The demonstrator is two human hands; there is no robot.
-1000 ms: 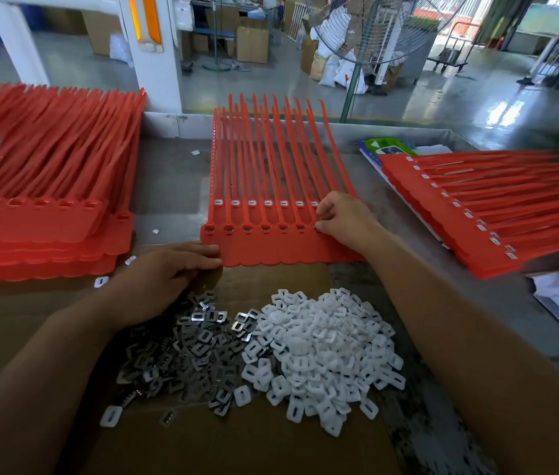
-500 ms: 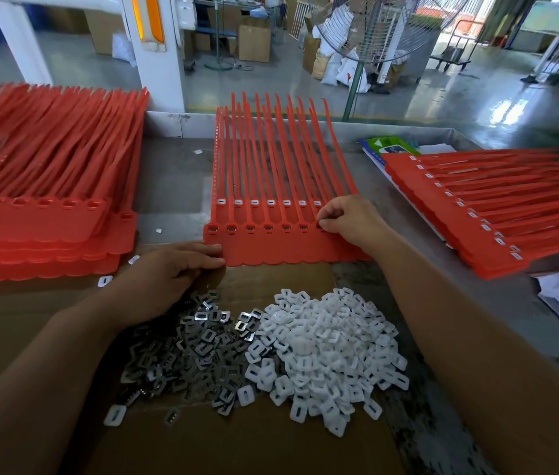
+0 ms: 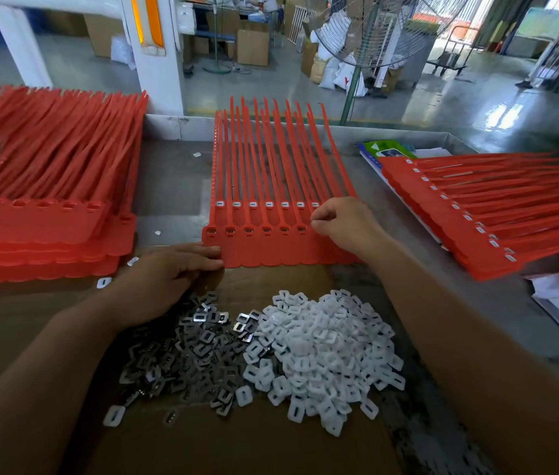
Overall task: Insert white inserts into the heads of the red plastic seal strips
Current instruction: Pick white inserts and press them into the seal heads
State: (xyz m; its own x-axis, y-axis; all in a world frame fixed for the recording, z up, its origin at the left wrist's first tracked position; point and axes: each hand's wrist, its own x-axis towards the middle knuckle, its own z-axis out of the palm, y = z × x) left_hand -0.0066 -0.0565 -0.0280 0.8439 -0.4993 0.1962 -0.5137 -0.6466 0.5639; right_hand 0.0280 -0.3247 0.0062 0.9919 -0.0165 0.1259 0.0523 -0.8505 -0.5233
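White inserts (image 3: 322, 341), light, rigid and easily scattered, lie heaped on cardboard (image 3: 254, 447) beside metal clips (image 3: 182, 354). The left hand (image 3: 168, 275), fingers flat, pins the bendy red seal strips (image 3: 271, 252) by their joined heads. The right hand (image 3: 343, 221) pinches at the seventh head, probably nipping one insert by its edges.

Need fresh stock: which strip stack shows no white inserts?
The left stack: its heads are empty; middle stack and right stack show white inserts.

Matt red plastic seal strips (image 3: 271, 186), white plastic inserts (image 3: 326, 344), shiny metal clips (image 3: 185, 351) (on brown cardboard (image 3: 237, 443))
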